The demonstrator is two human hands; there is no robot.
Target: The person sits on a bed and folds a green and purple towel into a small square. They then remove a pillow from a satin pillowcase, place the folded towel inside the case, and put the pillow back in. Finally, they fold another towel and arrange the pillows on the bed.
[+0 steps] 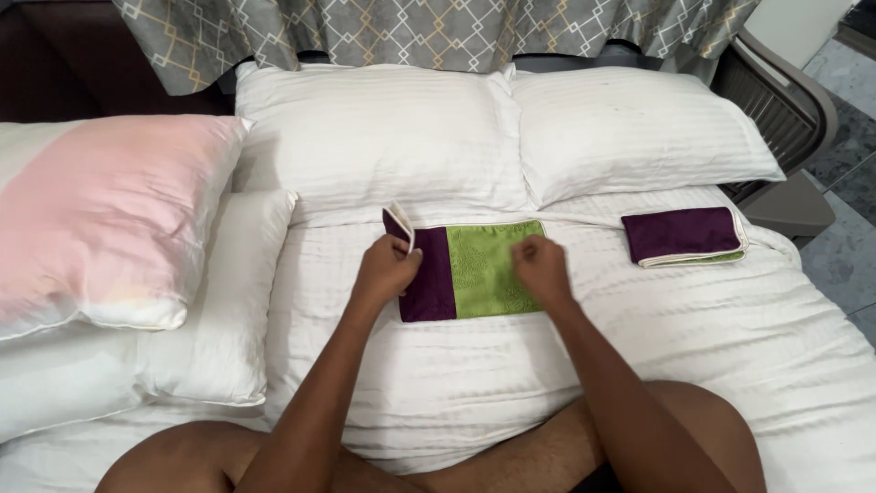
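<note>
Cloth (474, 271) mid-fold on bed (639, 365): left hand (388, 269) pinches its purple left edge, lifted; right hand (540, 267) presses green side, fingers curled. Next likely: carry edge right, align.

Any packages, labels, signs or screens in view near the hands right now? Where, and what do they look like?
None in view: no package, label, sign or screen.
Left hand lifts the corner of a purple and green cloth on the white bed.
Right hand rests on the cloth's green part.

Home bedroom: bed (474, 383), white pillows (383, 137).
</note>
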